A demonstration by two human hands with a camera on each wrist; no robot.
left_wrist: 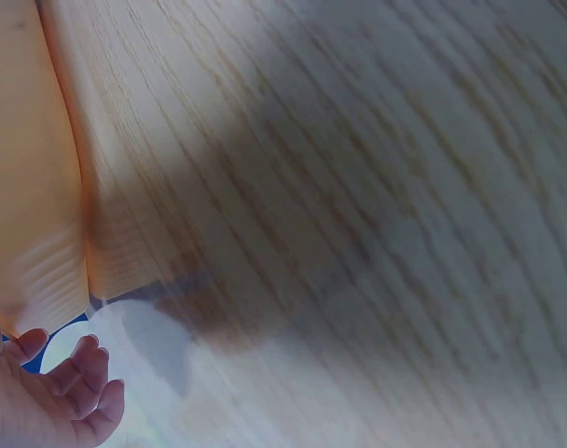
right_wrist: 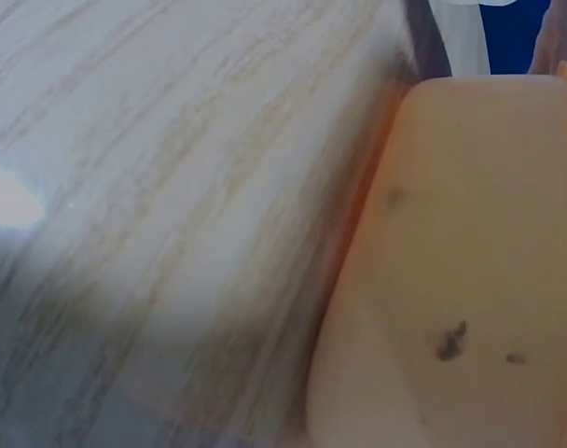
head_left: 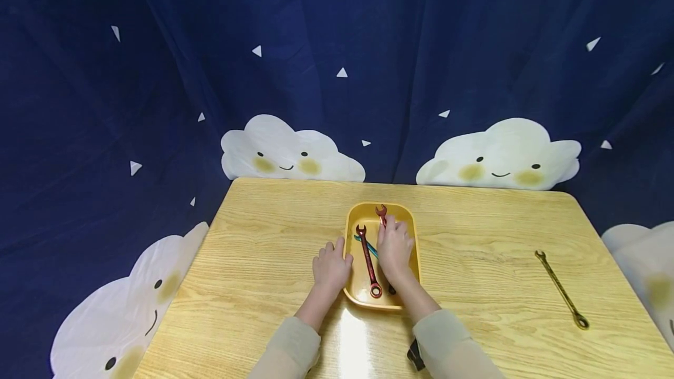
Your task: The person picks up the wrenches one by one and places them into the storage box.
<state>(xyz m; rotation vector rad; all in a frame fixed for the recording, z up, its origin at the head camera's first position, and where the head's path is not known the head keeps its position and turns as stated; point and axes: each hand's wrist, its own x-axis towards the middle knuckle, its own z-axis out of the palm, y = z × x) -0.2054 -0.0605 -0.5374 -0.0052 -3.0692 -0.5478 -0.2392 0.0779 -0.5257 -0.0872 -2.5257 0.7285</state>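
A yellow-orange plastic tray (head_left: 381,307) stands on the wooden table, and its outer wall (right_wrist: 451,233) fills much of the right wrist view. Inside it, a red combination wrench (head_left: 368,265) lies across a blue-green wrench (head_left: 371,250). My right hand (head_left: 395,250) is over the tray's right half and grips a second red wrench (head_left: 381,211), whose open end sticks out past the fingers; the rest of it is hidden. My left hand (head_left: 332,265) rests against the tray's left side, fingers loosely bent, thumb near the wall (left_wrist: 32,187).
A gold-coloured combination wrench (head_left: 560,288) lies on the right part of the wooden table (head_left: 474,238). A black object (head_left: 415,355) shows partly beside the right sleeve. Behind the table hangs a dark blue curtain (head_left: 316,92) with white clouds.
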